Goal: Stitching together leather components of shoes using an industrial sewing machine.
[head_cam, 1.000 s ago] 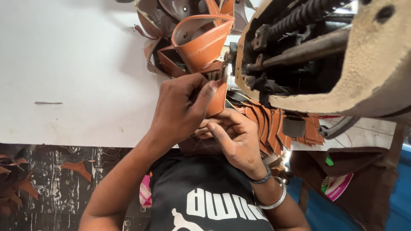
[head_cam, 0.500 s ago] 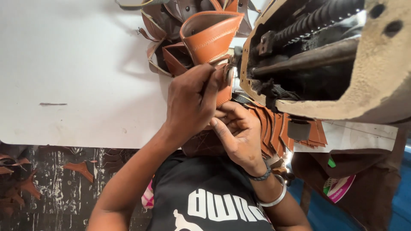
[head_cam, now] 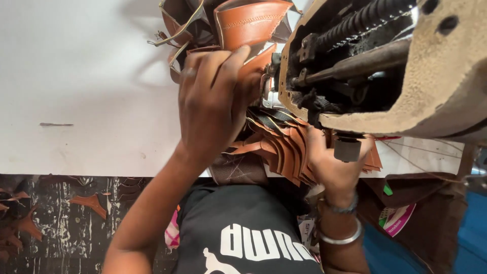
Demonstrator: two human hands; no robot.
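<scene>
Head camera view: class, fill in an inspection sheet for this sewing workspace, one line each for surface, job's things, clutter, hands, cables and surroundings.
Surface: white table, mostly bare at left.
Job's things: brown leather piece at the sewing machine; fanned stack of cut leather pieces beneath.
Clutter: leather scraps on the dark floor.
Hands: left hand presses leather by the needle area; right hand rests on the stack under the machine, bangles on the wrist.
Cables: nothing seen.
Surroundings: blue floor at right.
</scene>
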